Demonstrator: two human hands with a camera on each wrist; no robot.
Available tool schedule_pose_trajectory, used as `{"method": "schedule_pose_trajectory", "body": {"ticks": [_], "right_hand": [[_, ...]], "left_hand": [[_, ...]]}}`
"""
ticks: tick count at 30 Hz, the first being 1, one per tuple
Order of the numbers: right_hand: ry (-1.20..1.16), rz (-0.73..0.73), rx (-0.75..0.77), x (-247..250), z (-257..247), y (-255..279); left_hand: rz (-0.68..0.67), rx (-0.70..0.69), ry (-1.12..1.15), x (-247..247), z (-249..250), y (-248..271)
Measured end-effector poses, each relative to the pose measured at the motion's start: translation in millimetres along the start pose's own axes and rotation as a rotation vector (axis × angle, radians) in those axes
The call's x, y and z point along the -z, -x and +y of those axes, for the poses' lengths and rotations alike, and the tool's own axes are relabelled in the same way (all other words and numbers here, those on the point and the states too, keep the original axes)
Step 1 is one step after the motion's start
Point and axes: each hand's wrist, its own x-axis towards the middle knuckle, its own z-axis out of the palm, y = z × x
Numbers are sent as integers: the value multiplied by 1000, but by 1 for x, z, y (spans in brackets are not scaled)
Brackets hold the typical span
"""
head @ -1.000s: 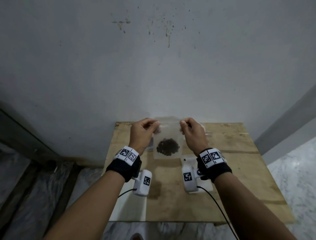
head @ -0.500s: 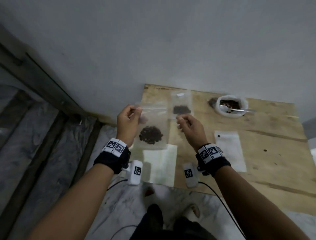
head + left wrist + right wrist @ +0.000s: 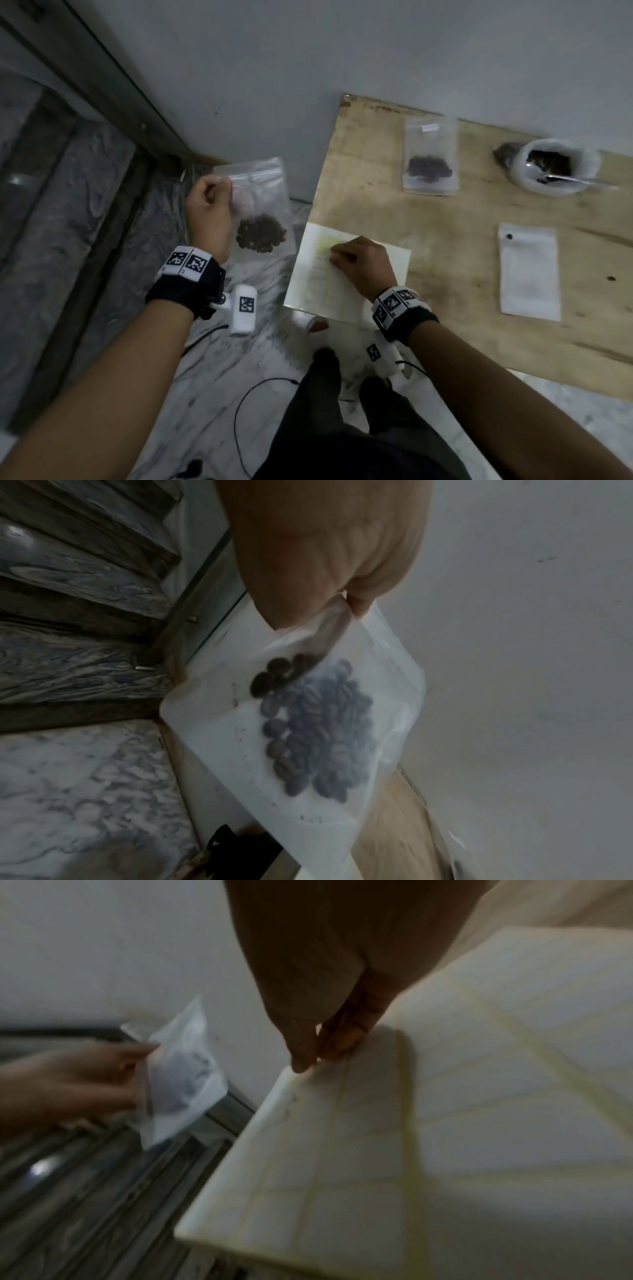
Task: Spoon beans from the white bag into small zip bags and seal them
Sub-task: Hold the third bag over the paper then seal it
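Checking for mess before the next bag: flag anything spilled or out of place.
Two dark specks that could be stray beans: one on the empty white bag, one on the wooden board beside it. Nothing else stands out.

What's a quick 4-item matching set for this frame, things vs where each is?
Things:
1. zip bag with beans
2. second filled zip bag
3. spoon
4. label sheet

Places:
a. flat on the board near the wall
b. under the right hand, at the board's near left corner
c. in the white bag of beans, handle sticking out
d. pinched by the left hand, hanging off the board's left side

Pairs: 1-d, 2-a, 3-c, 4-b
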Motion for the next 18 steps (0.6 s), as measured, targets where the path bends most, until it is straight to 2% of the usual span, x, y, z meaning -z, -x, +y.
{"method": "schedule_pose_trajectory", "body": {"ticks": [14, 18], "right_hand": [[66, 70, 66, -13, -4, 6], [90, 15, 100, -9, -6, 6]], "left_hand": [[-46, 32, 49, -9, -3, 5], [-39, 24, 41, -9, -4, 8]]}}
